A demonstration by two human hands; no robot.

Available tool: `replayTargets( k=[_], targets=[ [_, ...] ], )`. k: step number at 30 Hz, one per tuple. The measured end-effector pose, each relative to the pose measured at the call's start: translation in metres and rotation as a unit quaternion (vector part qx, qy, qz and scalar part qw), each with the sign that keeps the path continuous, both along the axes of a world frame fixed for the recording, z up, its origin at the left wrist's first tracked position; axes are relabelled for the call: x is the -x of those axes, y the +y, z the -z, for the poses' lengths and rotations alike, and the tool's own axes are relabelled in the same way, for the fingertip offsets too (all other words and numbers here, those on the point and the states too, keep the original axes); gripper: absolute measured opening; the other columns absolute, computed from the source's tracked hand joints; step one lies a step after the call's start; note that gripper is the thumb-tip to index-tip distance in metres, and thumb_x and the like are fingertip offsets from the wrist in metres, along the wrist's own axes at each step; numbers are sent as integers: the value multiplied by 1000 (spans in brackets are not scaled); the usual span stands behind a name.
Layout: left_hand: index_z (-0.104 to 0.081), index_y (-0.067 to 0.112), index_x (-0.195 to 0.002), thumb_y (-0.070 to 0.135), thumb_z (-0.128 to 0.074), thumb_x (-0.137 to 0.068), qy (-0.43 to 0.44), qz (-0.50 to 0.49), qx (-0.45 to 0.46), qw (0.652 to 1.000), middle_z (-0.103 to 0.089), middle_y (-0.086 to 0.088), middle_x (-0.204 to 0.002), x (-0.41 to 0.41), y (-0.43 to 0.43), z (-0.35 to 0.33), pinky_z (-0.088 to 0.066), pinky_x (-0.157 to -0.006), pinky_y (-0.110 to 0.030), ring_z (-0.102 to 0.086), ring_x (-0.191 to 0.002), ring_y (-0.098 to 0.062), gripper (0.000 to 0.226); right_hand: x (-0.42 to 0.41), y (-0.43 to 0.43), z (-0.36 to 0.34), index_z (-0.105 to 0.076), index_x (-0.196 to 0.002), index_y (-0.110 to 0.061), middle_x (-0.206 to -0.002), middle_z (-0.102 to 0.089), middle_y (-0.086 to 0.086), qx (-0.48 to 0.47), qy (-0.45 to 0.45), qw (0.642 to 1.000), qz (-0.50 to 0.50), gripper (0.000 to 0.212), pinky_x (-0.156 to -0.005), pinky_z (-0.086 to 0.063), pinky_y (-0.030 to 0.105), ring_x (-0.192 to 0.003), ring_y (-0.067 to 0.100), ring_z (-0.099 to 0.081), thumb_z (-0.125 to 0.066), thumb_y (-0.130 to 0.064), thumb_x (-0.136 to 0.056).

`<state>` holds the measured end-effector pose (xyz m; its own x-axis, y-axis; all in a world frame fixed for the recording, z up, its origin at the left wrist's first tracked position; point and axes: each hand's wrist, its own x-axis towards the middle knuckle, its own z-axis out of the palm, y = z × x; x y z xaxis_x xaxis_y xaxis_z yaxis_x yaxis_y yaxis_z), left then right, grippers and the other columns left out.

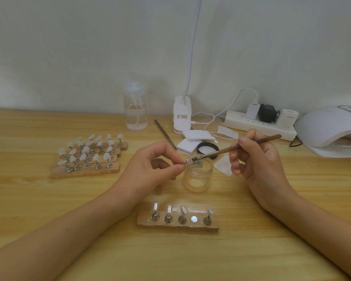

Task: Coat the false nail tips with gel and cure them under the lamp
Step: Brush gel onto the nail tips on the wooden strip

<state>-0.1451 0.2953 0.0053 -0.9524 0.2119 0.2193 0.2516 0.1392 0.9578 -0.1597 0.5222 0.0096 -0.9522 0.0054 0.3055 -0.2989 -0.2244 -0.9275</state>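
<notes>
Wooden table: light brown, and everything sits on it.
White lamp: at the far right, near the wall.
Full holders: wood strips on the left, packed with white tips on little stands.
Near holder: wood strip close to the person, with four stands and one bare silver spot.
Left hand: thumb and finger pinch the nail tip by its little stem.
Right hand: fingers grip the brush like a pencil.
Glass jar: open, between the two hands.
Brush: its hairs touch the nail tip.
Nail tip: clear, held just over the jar's rim.

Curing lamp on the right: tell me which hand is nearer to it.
Right. The right hand, holding the brush, sits left of the lamp; the left hand, pinching a nail tip, is farther left, beyond the jar.
</notes>
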Motion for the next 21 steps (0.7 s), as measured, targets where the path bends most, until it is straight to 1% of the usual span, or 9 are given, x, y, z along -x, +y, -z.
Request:
replayTargets(
  k=[3,5,7,9,11,13,15,18,21],
  targets=[
    [-67,21,-74,12,-78,-80,0,-1,1,1000,-71,1,-82,0,0,0,-45,-53,-17,-63,-65,-6,15,-1,-2,0,-52,-76,-14,-63,-60,2,-18,10,1000,-8,23,-44,-45,22,-55,11,-55,-49,-10,-99],
    [-67,21,-73,11,-78,-80,0,-2,0,1000,-70,6,-80,0,0,0,-45,-52,-17,-63,-65,-6,16,0,-1,1,-50,-78,-11,-62,-60,2,-25,-1,1000,7,21,-44,-45,22,-54,12,-55,-50,-9,-99],
    [-67,21,-73,11,-78,-80,-2,-2,-1,1000,-70,9,-79,0,1,0,-45,-52,-16,-63,-65,-6,17,1,0,1,-49,-77,-12,-62,-60,2,-6,-11,1000,14,23,-44,-44,21,-53,11,-54,-48,-8,-100],
    [-67,20,-73,11,-78,-79,-2,-3,0,1000,-70,7,-80,0,1,-1,-45,-53,-17,-63,-65,-6,16,1,0,0,-50,-76,-13,-62,-60,2,10,-6,1000,0,24,-44,-44,21,-53,11,-54,-47,-8,-99],
    [-67,19,-74,11,-78,-80,-1,-4,3,1000,-72,3,-84,0,1,-1,-46,-53,-17,-63,-65,-6,15,0,-1,0,-50,-78,-12,-63,-59,1,-4,4,1000,-14,20,-44,-44,21,-54,11,-54,-49,-11,-98],
    [-67,20,-74,11,-78,-80,-1,-6,4,1000,-72,1,-84,0,1,-1,-46,-54,-18,-63,-65,-5,16,0,-1,1,-50,-80,-11,-62,-59,1,-26,0,1000,-3,18,-45,-45,22,-54,11,-55,-50,-10,-98],
    [-67,21,-73,11,-78,-80,-3,-6,7,1000,-72,1,-82,0,1,-1,-46,-54,-18,-64,-65,-5,16,1,0,1,-49,-79,-10,-61,-60,1,-22,-12,1000,16,21,-45,-45,21,-53,11,-54,-47,-7,-100],
    [-67,20,-74,11,-78,-80,-2,-5,11,1000,-72,0,-84,0,1,-1,-47,-54,-17,-64,-66,-5,16,0,-1,-1,-52,-77,-14,-64,-60,2,-5,-1,1000,-3,25,-45,-45,21,-54,11,-55,-46,-7,-100],
    [-67,21,-75,14,-78,-79,-3,-7,13,1000,-73,-1,-86,0,0,-1,-47,-55,-17,-64,-66,-5,14,-1,-3,0,-53,-78,-13,-64,-60,2,-30,10,999,-10,23,-46,-46,23,-56,12,-55,-48,-8,-100]
  ],
)
